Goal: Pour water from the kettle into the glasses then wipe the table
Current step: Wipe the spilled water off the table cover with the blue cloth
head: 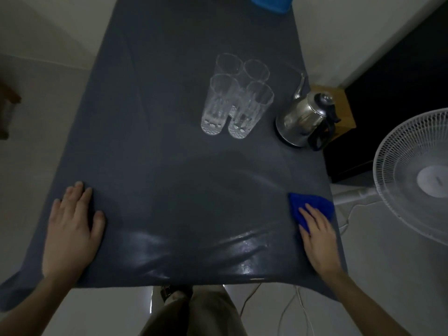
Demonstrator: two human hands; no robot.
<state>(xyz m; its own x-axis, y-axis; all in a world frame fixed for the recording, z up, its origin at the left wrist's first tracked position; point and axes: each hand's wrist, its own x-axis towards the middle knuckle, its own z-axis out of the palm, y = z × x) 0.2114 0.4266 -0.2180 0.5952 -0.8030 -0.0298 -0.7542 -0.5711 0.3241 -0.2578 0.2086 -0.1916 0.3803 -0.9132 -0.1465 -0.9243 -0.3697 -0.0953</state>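
Several clear patterned glasses (236,95) stand clustered on the dark grey covered table (169,141), right of its middle. A shiny steel kettle (304,117) with a thin spout and black handle stands right of them at the table's right edge. My right hand (317,238) presses flat on a blue cloth (312,206) at the near right corner. My left hand (72,229) rests flat with fingers spread on the near left of the table, holding nothing. A wet sheen shows along the near edge.
A white standing fan (417,175) is close by on the right of the table. A blue container (271,3) sits at the far edge. A wooden box (339,103) stands behind the kettle. White cables (291,309) lie on the floor near my legs.
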